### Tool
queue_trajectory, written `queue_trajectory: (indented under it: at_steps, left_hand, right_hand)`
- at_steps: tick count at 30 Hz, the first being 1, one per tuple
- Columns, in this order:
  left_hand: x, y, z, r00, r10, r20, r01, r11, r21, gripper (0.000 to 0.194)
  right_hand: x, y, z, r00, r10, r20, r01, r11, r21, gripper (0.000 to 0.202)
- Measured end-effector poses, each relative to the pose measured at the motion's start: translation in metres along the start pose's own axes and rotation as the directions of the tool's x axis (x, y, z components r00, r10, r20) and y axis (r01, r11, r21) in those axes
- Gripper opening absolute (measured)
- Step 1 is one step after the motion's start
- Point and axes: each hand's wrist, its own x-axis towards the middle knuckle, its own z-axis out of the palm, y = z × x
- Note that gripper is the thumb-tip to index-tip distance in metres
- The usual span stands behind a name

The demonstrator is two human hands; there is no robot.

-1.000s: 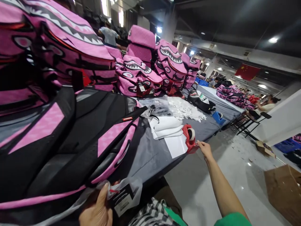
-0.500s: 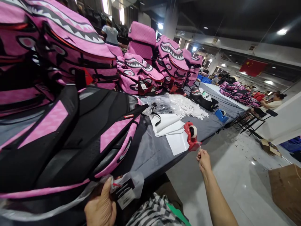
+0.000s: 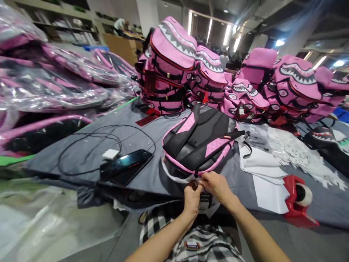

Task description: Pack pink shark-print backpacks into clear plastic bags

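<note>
A pink and black backpack [image 3: 209,122] lies on the grey-covered table with its straps up. Around its near edge runs a clear plastic bag [image 3: 174,176]. My left hand [image 3: 192,199] is closed on the bag's edge, just below the backpack. Right beside it, my right hand [image 3: 217,185] pinches at the same spot, fingertips touching the left ones; what lies between its fingers is too small to make out. A dark tag with a white label [image 3: 205,204] shows partly under my hands. To the right, the red tape dispenser [image 3: 291,194] stands at the table edge.
Pink shark-mouth backpacks [image 3: 174,47] are stacked along the back. Plastic-wrapped backpacks [image 3: 54,85] pile up on the left. A phone [image 3: 132,159], a white charger [image 3: 110,154] and a black cable lie left of centre. White sheets [image 3: 268,189] and white strips [image 3: 297,145] lie right.
My right hand has left the tape dispenser and come across to my left hand at the bag's edge. The view has swung left, bringing the phone and wrapped backpacks into sight.
</note>
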Motion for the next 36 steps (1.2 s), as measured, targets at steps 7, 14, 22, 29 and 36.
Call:
queue_trajectory:
  at_steps: [7, 14, 22, 29, 36]
  left_hand:
    - [0.005, -0.004, -0.006, 0.999, -0.023, 0.048, 0.021, 0.999, 0.034, 0.034]
    - [0.001, -0.004, -0.011, 0.988, -0.048, 0.144, 0.068, 0.988, -0.137, 0.044]
    - [0.002, -0.004, -0.006, 0.987, -0.157, 0.029, 0.160, 0.961, -0.225, 0.045]
    - [0.004, -0.013, -0.008, 0.994, -0.107, -0.031, 0.101, 0.982, -0.157, 0.044]
    - [0.004, -0.013, -0.007, 0.995, -0.094, -0.040, 0.086, 0.983, -0.165, 0.044]
  right_hand:
    - [-0.002, -0.004, 0.013, 0.977, -0.178, -0.115, 0.115, 0.900, -0.420, 0.012]
    - [-0.004, -0.003, 0.012, 0.980, -0.161, -0.118, 0.095, 0.897, -0.431, 0.011]
    - [-0.013, 0.020, 0.026, 0.988, 0.148, -0.050, -0.142, 0.984, 0.103, 0.016]
    - [-0.003, 0.018, 0.043, 0.949, 0.314, 0.026, -0.277, 0.792, 0.544, 0.019]
    - [-0.010, 0.008, 0.040, 0.930, 0.332, -0.160, -0.260, 0.898, 0.354, 0.015]
